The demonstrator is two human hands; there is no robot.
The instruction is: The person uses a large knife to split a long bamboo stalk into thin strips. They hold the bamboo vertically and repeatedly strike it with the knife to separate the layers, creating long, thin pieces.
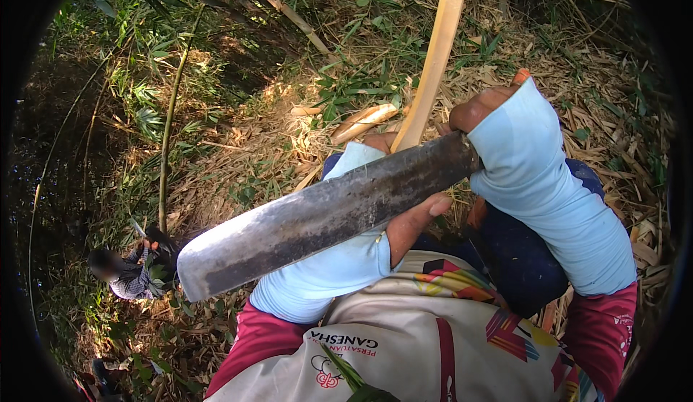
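My R hand point(480, 109) has its fingers wrapped round the near end of the big blade point(325, 218), which slants across my front w/ the broad tip down-left. Pale strip point(437, 48) runs up & away, lower end out of sight behind the blade. L hand point(413, 227) is mostly hidden there too, thumb poking out below; can't tell if those fingers grip the strip. Best technique, I'd say: thumb clear of the edge, strip steady, any stroke light & away from me.
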